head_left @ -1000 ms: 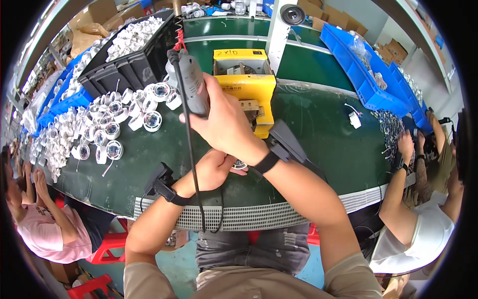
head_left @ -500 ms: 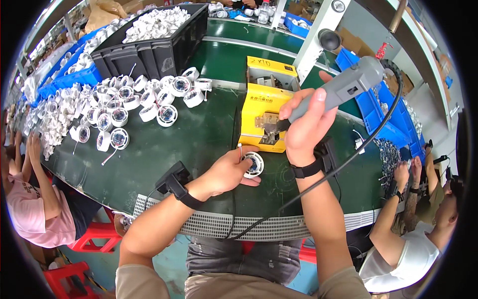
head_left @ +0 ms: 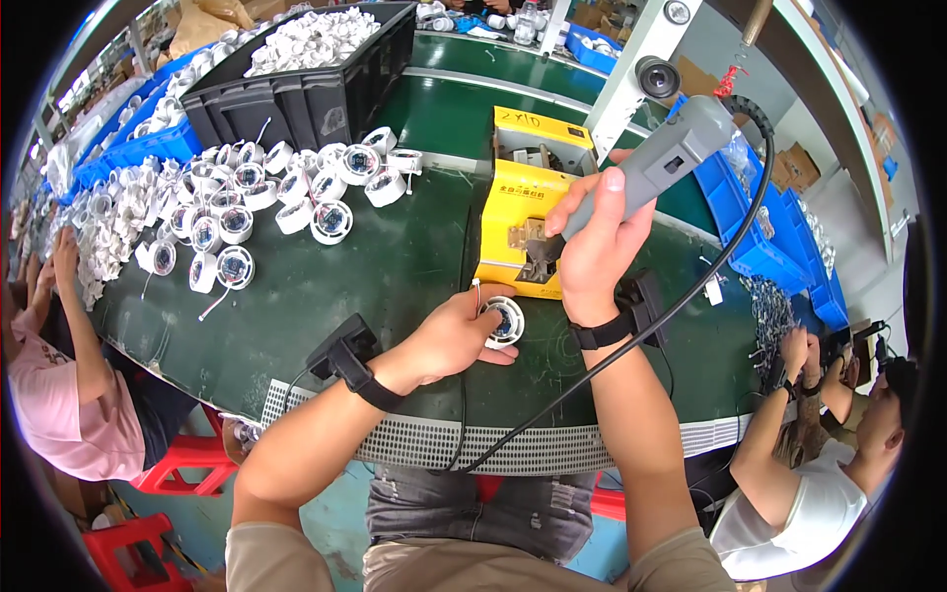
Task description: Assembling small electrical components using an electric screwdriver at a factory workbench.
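Note:
My left hand (head_left: 452, 335) is closed on a round white housing (head_left: 510, 320) with a circuit board inside, low over the green bench in front of a yellow screw feeder (head_left: 515, 197). A short white wire end stands up beside my thumb. Wrapped round a grey electric screwdriver (head_left: 663, 163), my right hand (head_left: 602, 242) holds it slanted, its tip down at the metal outlet (head_left: 533, 237) on the feeder's front. The tip itself is too small to make out. From the tool's upper end a black cable (head_left: 691, 286) arcs down past my right forearm.
Several similar white housings (head_left: 333, 222) with boards lie to the left, beside a heap of white parts (head_left: 104, 232). Behind stands a black crate (head_left: 296, 104) of white pieces. Blue bins (head_left: 760, 232) and a white post (head_left: 631, 84) are at right. Co-workers sit on both sides.
The screwdriver's upper end has swung slightly left and up, with my right hand shifting a little left. My left hand keeps the housing in nearly the same place.

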The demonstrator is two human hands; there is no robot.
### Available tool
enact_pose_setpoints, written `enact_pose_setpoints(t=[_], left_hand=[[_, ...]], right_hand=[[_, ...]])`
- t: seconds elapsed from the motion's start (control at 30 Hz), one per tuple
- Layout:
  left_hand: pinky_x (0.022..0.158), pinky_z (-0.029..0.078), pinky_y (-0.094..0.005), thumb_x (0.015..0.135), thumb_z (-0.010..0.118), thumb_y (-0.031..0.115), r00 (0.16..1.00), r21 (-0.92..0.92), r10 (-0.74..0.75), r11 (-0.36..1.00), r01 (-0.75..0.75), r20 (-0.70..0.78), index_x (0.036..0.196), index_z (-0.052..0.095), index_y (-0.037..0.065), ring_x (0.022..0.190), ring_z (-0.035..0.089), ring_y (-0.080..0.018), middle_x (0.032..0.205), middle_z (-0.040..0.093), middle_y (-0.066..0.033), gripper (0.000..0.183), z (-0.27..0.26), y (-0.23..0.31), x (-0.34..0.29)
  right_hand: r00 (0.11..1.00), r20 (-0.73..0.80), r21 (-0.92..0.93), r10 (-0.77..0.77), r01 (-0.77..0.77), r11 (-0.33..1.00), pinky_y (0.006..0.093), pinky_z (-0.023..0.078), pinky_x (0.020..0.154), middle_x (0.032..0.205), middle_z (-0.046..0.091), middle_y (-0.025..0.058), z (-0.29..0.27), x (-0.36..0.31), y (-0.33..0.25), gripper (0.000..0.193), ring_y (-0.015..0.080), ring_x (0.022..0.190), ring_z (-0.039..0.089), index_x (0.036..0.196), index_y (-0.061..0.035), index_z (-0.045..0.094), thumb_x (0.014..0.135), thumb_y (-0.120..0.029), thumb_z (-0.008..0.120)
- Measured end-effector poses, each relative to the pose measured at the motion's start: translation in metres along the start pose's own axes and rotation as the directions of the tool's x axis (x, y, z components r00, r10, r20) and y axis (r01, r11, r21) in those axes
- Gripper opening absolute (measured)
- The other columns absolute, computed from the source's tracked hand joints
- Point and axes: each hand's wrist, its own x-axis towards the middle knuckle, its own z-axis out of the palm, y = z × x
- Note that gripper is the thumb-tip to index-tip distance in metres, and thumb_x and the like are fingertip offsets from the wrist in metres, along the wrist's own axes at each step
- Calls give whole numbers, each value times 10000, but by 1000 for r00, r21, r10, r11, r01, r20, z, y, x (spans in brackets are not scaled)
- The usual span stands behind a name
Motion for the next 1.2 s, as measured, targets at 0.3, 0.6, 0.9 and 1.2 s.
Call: enact_pose_setpoints(t=[0.3, 0.6, 0.9, 1.2], left_hand=[[826, 580, -357, 990, 382, 77, 1000, -4, 4, 1000, -4, 4, 1344, 375, -12, 882, 660, -252, 1081, 547, -112, 365, -1, 0, 0], [821, 582, -360, 989, 383, 76, 1000, -4, 13, 1000, -13, 0, 1343, 376, -15, 882, 660, -257, 1084, 547, -118, 365, -1, -1, -1], [832, 580, -359, 991, 377, 81, 1000, 7, 5, 1000, -5, 1, 1330, 383, -29, 897, 657, -258, 1111, 551, -132, 356, -1, 1, 0], [783, 589, -342, 985, 364, 86, 998, 25, 59, 998, -59, -19, 1260, 442, -40, 868, 661, -248, 1084, 571, -164, 312, 1, 1, 1]], right_hand=[[999, 22, -9, -34, 34, 999, 276, 409, 443, 611, 487, 74, -1, 0, -1, 323, 145, 459, 484, 1169, -14, 381, 984, -275, 430], [997, 79, 5, -20, 20, 1000, 273, 407, 450, 613, 482, 74, -4, 0, 1, 320, 148, 462, 483, 1177, -12, 374, 987, -266, 420], [991, 106, 77, 85, -94, 993, 278, 424, 457, 641, 483, 78, -6, -31, -17, 356, 148, 476, 476, 1222, -25, 348, 987, -286, 408], [967, 216, 98, 139, -163, 982, 284, 453, 497, 659, 494, 85, -5, -55, -15, 409, 141, 487, 485, 1244, -36, 336, 973, -323, 442]])
